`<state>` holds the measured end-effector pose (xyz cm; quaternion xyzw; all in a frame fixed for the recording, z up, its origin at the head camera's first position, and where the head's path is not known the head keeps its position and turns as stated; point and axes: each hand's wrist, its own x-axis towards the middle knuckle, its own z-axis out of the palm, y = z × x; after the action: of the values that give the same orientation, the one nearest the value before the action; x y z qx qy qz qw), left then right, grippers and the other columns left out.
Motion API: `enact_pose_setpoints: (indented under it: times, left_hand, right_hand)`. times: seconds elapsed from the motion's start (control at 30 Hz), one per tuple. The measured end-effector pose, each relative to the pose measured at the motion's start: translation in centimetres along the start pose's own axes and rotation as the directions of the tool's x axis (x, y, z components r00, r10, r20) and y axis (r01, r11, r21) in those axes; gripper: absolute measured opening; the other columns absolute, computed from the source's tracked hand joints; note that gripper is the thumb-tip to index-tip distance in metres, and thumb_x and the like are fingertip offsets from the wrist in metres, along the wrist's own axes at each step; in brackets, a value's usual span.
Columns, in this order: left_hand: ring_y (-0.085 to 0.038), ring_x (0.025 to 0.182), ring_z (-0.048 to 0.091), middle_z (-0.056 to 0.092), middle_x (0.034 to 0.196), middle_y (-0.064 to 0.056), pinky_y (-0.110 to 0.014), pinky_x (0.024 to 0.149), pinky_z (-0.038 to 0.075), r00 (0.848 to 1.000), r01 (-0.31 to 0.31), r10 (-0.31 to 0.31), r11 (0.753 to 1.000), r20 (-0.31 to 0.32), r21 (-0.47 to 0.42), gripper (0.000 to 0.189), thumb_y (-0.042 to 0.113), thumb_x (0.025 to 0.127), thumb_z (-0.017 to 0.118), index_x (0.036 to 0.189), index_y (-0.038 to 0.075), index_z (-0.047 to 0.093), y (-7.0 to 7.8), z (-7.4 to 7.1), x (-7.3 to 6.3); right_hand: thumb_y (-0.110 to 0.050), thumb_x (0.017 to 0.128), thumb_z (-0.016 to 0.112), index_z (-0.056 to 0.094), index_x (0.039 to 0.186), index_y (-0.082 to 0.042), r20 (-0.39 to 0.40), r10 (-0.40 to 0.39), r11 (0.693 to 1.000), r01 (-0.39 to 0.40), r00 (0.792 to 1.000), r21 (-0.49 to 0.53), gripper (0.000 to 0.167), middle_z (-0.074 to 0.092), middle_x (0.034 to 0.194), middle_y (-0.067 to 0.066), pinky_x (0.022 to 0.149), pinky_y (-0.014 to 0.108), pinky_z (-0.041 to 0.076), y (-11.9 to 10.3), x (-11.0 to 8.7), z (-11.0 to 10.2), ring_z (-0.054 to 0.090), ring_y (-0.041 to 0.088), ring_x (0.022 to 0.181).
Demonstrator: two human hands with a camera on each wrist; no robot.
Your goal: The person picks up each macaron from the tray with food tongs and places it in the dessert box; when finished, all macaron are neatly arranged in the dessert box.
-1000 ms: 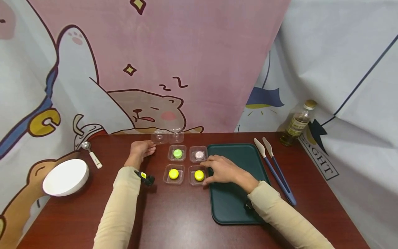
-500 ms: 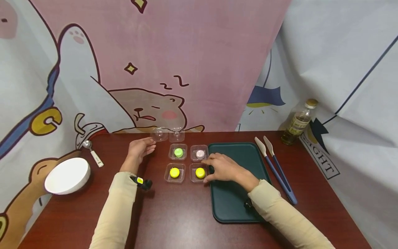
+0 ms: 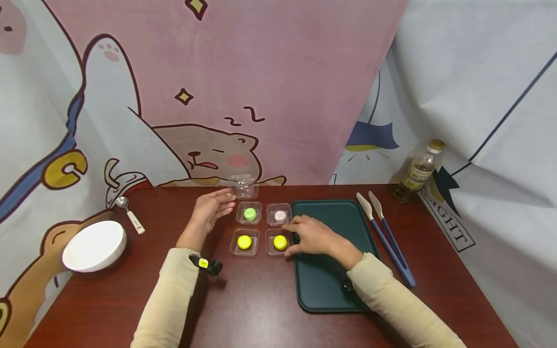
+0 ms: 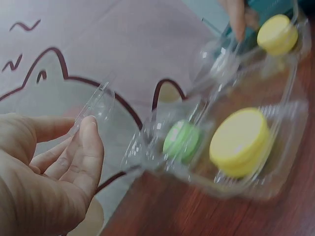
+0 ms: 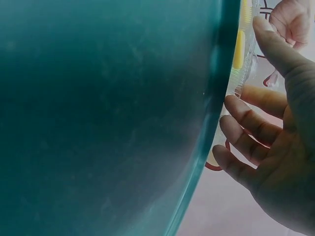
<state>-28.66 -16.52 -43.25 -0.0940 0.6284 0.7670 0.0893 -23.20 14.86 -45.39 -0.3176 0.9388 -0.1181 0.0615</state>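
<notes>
Several clear plastic boxes stand in two rows: a green macaron (image 3: 250, 214), a pale pink macaron (image 3: 280, 216), a yellow macaron (image 3: 244, 242) and another yellow macaron (image 3: 280, 242) lie one to a box. Behind the green one's box, my left hand (image 3: 212, 209) pinches a thin clear plastic lid (image 4: 96, 105) between thumb and fingers, seen close in the left wrist view. My right hand (image 3: 311, 235) hovers over the tray's left edge, thumb and fingers spread, fingertips at the right side of the near-right box (image 3: 270, 251).
A dark green tray (image 3: 322, 290) lies beside the boxes, with blue-handled tongs (image 3: 391, 246) to its right. An oil bottle (image 3: 415, 174) stands at the back right. At left are a white bowl (image 3: 94, 246) and a scoop (image 3: 130, 216). A printed cloth hangs behind the table.
My left hand has moved right with the clear lid, which now overlaps another clear lid behind the green macaron's box. The right hand stays beside the near-right box.
</notes>
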Motion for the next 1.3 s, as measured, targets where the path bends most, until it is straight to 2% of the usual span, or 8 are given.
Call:
enact_pose_setpoints:
  times: [0.2,0.47,0.73,0.83,0.93,1.0,1.1,1.3]
  left_hand:
    - [-0.007,0.073,0.073,0.077,0.091,0.0,-0.02,0.068,0.06,0.999,-0.016,0.016,1.0,0.042,-0.001,0.045,0.009,0.1,0.063,0.142,-0.003,0.054,0.1,1.5,-1.0]
    - [-0.008,0.073,0.073,0.077,0.087,0.004,-0.022,0.069,0.061,0.996,-0.028,0.027,1.0,0.084,0.01,0.046,0.007,0.097,0.066,0.14,-0.003,0.056,-0.2,3.2,-1.8]
    - [-0.007,0.073,0.074,0.078,0.087,0.005,-0.021,0.068,0.06,0.994,-0.004,0.006,1.0,0.107,-0.02,0.047,0.008,0.097,0.067,0.141,-0.001,0.056,-0.3,4.2,-2.5]
    - [-0.008,0.075,0.074,0.078,0.088,0.004,-0.022,0.069,0.061,0.994,-0.009,0.011,1.0,0.111,-0.017,0.046,0.009,0.097,0.067,0.141,-0.001,0.057,-0.2,4.6,-2.8]
    - [-0.009,0.076,0.075,0.078,0.089,0.004,-0.023,0.07,0.061,0.992,-0.022,0.024,1.0,0.123,-0.02,0.046,0.008,0.097,0.068,0.14,-0.002,0.058,-0.1,4.9,-3.0]
    - [-0.01,0.076,0.075,0.078,0.088,0.004,-0.024,0.07,0.061,0.991,-0.028,0.03,0.999,0.13,-0.017,0.045,0.008,0.097,0.067,0.139,-0.003,0.058,-0.2,5.2,-3.0]
    - [-0.01,0.073,0.074,0.078,0.086,0.002,-0.024,0.068,0.061,0.989,-0.035,0.035,0.999,0.144,-0.004,0.045,0.006,0.097,0.067,0.139,-0.004,0.058,-0.4,5.8,-3.1]
    - [-0.015,0.075,0.075,0.078,0.102,-0.017,-0.029,0.071,0.063,0.987,-0.08,0.066,0.992,0.148,0.095,0.04,0.005,0.095,0.068,0.134,-0.001,0.064,-0.9,7.1,-3.6]
  right_hand:
    - [-0.06,0.079,0.08,0.06,0.143,-0.018,0.001,0.017,1.0,-0.017,1.0,-0.011,0.08,0.063,0.131,0.006,0.089,0.039,0.054,0.0,-0.1,-0.1,0.058,0.019,0.107]
    - [-0.06,0.079,0.079,0.058,0.145,-0.019,0.008,0.034,0.999,-0.033,0.999,-0.026,0.08,0.064,0.129,0.007,0.092,0.041,0.054,0.1,-0.1,-0.1,0.058,0.021,0.11]
    - [-0.061,0.082,0.077,0.056,0.147,-0.021,0.003,0.039,0.999,-0.039,0.999,-0.015,0.079,0.064,0.13,0.007,0.095,0.045,0.054,0.3,-0.3,-0.1,0.059,0.025,0.116]
    - [-0.062,0.083,0.074,0.056,0.147,-0.02,-0.026,0.047,0.999,-0.046,0.999,0.014,0.078,0.066,0.128,0.006,0.094,0.046,0.054,0.5,-0.5,-0.7,0.061,0.025,0.116]
    - [-0.058,0.088,0.072,0.059,0.144,-0.016,-0.093,0.05,0.994,-0.041,0.994,0.1,0.071,0.069,0.119,0.006,0.085,0.042,0.055,0.6,-0.5,-1.7,0.064,0.023,0.106]
    - [-0.052,0.092,0.07,0.061,0.142,-0.013,-0.141,0.065,0.979,-0.035,0.988,0.202,0.063,0.072,0.112,0.005,0.076,0.038,0.053,0.5,-0.2,-2.4,0.065,0.021,0.093]
    - [-0.044,0.098,0.065,0.065,0.137,-0.01,-0.197,0.129,0.931,-0.05,0.972,0.362,0.052,0.075,0.106,0.005,0.068,0.031,0.05,0.3,0.5,-3.1,0.064,0.018,0.081]
    - [-0.041,0.102,0.06,0.071,0.128,-0.01,-0.252,0.287,0.824,-0.103,0.924,0.558,0.042,0.079,0.088,0.003,0.062,0.03,0.053,-0.1,1.8,-3.8,0.073,0.027,0.078]
